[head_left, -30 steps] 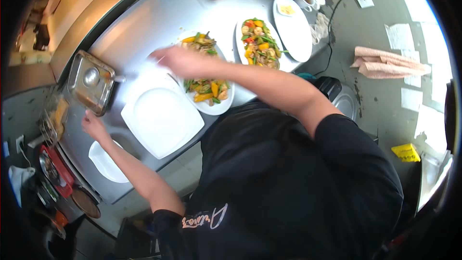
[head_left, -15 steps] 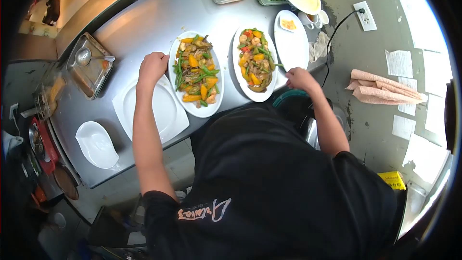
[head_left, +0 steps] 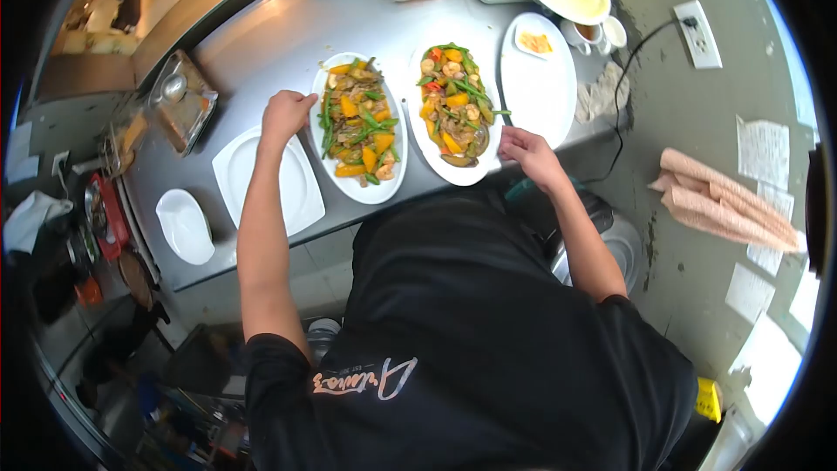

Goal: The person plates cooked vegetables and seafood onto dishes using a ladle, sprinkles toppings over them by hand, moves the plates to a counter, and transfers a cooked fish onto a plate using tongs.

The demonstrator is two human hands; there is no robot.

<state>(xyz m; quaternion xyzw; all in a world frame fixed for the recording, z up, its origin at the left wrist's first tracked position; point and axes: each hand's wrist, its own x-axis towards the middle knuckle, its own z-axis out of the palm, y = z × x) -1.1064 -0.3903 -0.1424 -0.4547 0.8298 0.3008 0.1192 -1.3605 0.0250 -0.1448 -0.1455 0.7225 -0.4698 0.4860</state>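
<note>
- The left hand (head_left: 286,118), left of the frame's centre, has its fingers bunched at the left rim of the left oval platter (head_left: 368,195); whether they pinch the rim or only touch it, I cannot tell.
- The right hand (head_left: 530,157), right of centre, has its thumb and fingers close together at the lower right rim of the right oval platter (head_left: 462,177); I cannot tell whether they grip it.
- Both platters lie in the upper middle of the frame, side by side and slightly apart, on the metal counter (head_left: 240,52).
- Each carries mixed food with yellow chunks, green strips and brown pieces; red bits show on the right one.
- A square white plate (head_left: 298,181) lies left of the left platter, partly behind the left forearm, with a white bowl (head_left: 185,227) farther left.
- At upper left, a ladle (head_left: 173,86) rests in a metal tray (head_left: 178,127).
- Just right of the right platter, a third oval plate (head_left: 536,96) bears a small dish of orange-yellow bits (head_left: 534,41).
</note>
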